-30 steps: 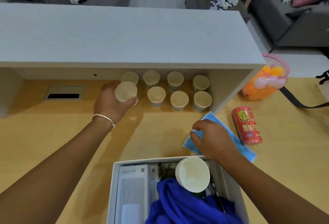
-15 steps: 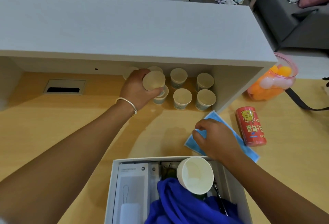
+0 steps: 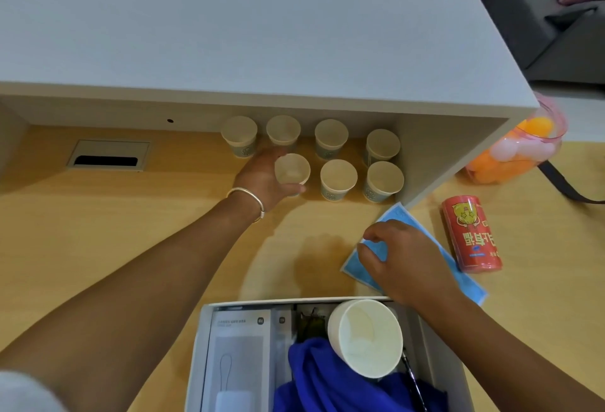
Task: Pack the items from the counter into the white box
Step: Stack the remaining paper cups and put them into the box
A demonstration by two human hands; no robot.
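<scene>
My left hand (image 3: 265, 176) grips a paper cup (image 3: 292, 170) standing in the front row of several paper cups (image 3: 338, 179) under the grey shelf. My right hand (image 3: 397, 256) rests with curled fingers on a blue face mask (image 3: 397, 215) lying flat on the wooden counter, pinching its near-left edge. The white box (image 3: 198, 346) stands at the near edge. It holds a larger white cup (image 3: 366, 338) on its side, a blue cloth (image 3: 330, 382) and a white product carton (image 3: 237, 356).
A red can (image 3: 471, 233) lies on its side right of the mask. A pink-rimmed jar of orange and white balls (image 3: 514, 153) stands behind it beside a black strap (image 3: 563, 182). The grey shelf (image 3: 229, 38) overhangs the cups. A cable port (image 3: 108, 156) sits at left.
My left hand carried its cup to the right and set it down onto the cup in the front row. My right hand stayed on the mask.
</scene>
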